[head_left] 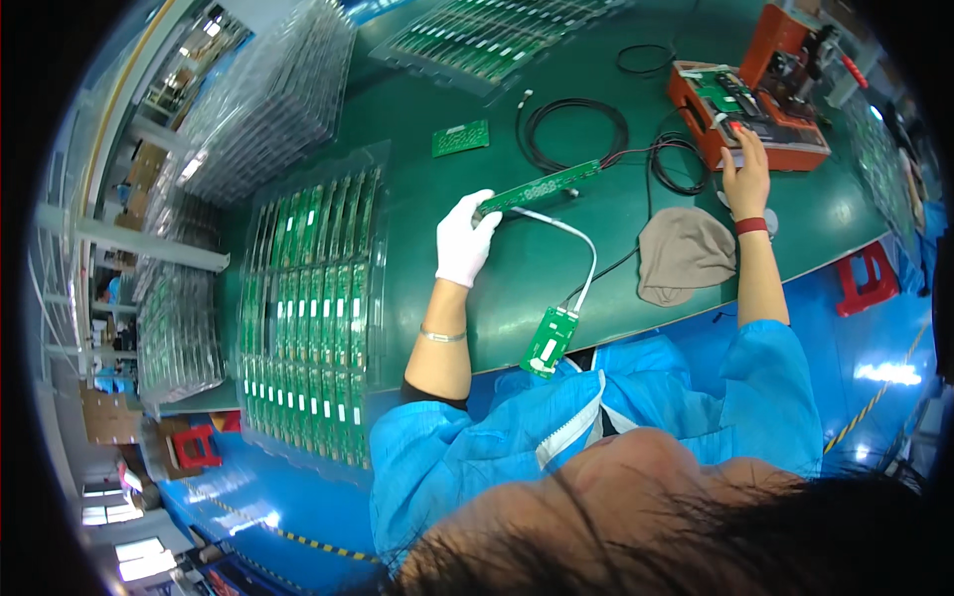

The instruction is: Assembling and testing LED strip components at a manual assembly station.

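Note:
My left hand (464, 241), in a white glove, grips one end of a long narrow green circuit board (545, 187) and holds it tilted over the table. A white cable (588, 241) curves from near that board to a smaller green board (550, 343) at the table's front edge. At the right, my bare right hand (747, 184) reaches to an orange test fixture (805, 151), its fingers stretched out against the front near a red button. A green board (720, 89) lies on the fixture. Whether the fingertips press the button cannot be made out.
A clear tray of several green boards (313, 313) lies at left, beside stacked clear trays (263, 109). Another filled tray (492, 45) lies at the back. A loose board (460, 138), coiled black cable (532, 134) and grey-brown cloth cap (686, 253) rest on the green table.

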`<state>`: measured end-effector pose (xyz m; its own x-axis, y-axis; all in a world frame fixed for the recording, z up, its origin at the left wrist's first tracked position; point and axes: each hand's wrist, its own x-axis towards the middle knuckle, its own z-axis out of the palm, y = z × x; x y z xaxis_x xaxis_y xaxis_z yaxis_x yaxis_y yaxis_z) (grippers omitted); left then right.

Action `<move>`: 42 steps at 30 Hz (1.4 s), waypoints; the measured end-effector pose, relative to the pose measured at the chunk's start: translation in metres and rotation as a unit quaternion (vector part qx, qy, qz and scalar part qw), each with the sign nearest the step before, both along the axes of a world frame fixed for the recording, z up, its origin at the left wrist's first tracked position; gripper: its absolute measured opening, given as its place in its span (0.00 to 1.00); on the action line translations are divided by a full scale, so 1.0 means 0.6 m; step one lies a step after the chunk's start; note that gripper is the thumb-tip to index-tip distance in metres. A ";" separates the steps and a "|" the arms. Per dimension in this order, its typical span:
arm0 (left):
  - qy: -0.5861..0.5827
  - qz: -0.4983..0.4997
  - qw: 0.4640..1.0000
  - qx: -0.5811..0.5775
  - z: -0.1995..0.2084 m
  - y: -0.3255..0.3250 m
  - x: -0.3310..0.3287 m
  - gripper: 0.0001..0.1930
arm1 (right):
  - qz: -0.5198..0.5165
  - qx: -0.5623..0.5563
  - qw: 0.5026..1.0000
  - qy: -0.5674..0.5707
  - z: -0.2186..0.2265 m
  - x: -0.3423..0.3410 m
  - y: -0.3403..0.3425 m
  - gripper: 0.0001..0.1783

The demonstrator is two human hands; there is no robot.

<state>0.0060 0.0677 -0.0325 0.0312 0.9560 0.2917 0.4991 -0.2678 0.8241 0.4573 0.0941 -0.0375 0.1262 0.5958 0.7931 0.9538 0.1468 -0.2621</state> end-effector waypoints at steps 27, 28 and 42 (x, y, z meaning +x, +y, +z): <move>-0.328 -0.066 0.922 -0.194 0.002 -0.010 -0.018 0.17 | 0.393 -0.277 0.782 0.397 -0.034 -0.275 -0.021 0.13; -0.361 -0.068 0.907 -0.207 -0.001 -0.009 -0.020 0.17 | 0.394 -0.277 0.779 0.402 -0.038 -0.273 -0.021 0.13; -0.358 -0.040 0.915 -0.178 0.005 -0.020 -0.026 0.18 | 0.420 -0.305 0.768 0.375 -0.039 -0.285 -0.034 0.15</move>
